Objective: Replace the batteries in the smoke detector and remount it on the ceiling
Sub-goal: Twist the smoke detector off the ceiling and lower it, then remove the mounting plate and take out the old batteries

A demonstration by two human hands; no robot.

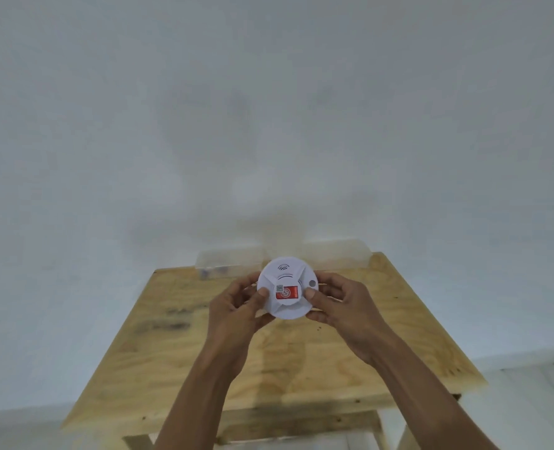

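— Smoke detector (285, 287), where is it?
— Held up in both hands over the far half of the plywood bench (178, 345), face toward the camera. Behind the bench stands a plain pale wall (269, 108).
— Anything else on the bench?
— A clear plastic box (227, 259) along the back edge, against the wall; its contents are too blurred to tell.
— And the hands?
— The left hand (236, 306) grips the left rim, thumb on the face; the right hand (337, 303) grips the right rim the same way.
— Markings?
— A red sticker (287, 292) near the middle of the white disc, and a small grey button (312, 283) near the right thumb.
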